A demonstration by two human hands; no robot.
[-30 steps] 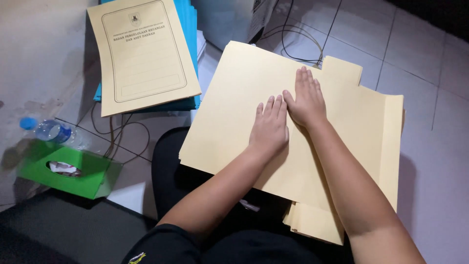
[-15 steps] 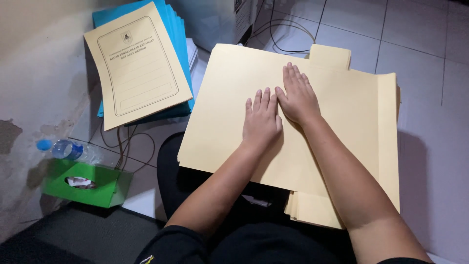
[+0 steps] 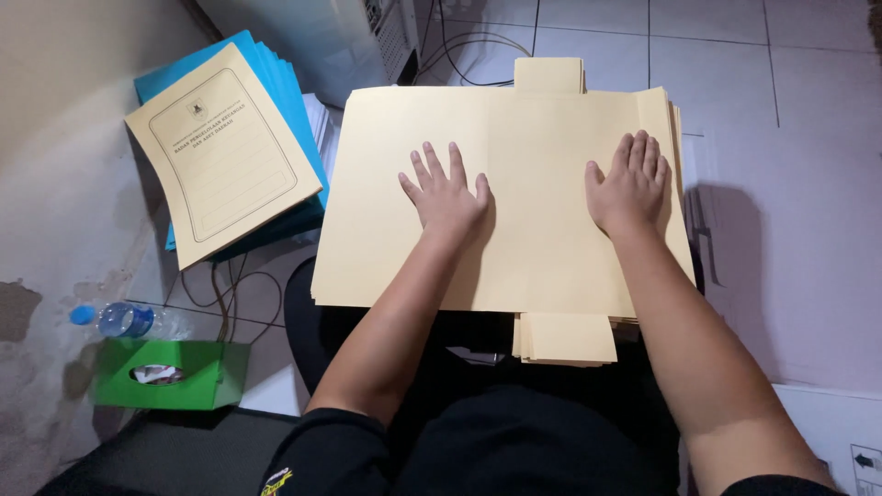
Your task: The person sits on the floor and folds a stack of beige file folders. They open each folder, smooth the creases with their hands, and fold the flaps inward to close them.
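Lighting even, moderately bright, coming from above and slightly left: left hand [image 3: 446, 195] and right hand [image 3: 631, 184] throw short soft shadows to their right on the cream folder stack [image 3: 542, 239]. Stack casts a broad faint shadow onto the tiled floor [image 3: 790, 230] at right. No glare, no blown highlights. Lap area bottom centre is near-black, detail lost. Focus sharp centre frame, no motion blur. Mild wide-angle stretch at edges; forearms look enlarged toward the bottom.
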